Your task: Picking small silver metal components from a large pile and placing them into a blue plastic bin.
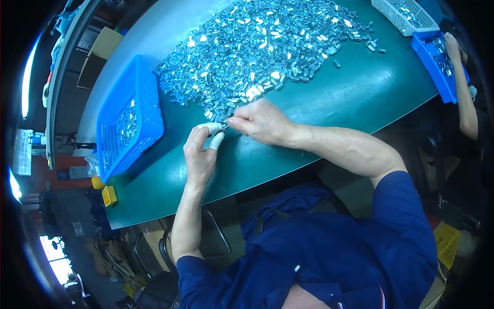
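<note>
Both my hands meet over the near side of a large pile of small shiny metal pieces (267, 41). My left hand (200, 154) has white coverings on the thumb and a finger, and these pinch a small metal piece (225, 126). Close against it, my right hand (262, 122) has its thumb and fingers pressed together at a small dark metal part (231, 117). The fingers partly hide both, so I cannot tell whether they are one piece. Left of my hands stands a blue plastic basket (152, 123) holding some metal pieces.
The green tabletop (360, 103) curves across the view. At the far right are a white basket (381, 10) and a blue tray (419, 44) with metal pieces; another person's hand (452, 49) reaches into the tray. A small yellow box (109, 195) sits at the left edge.
</note>
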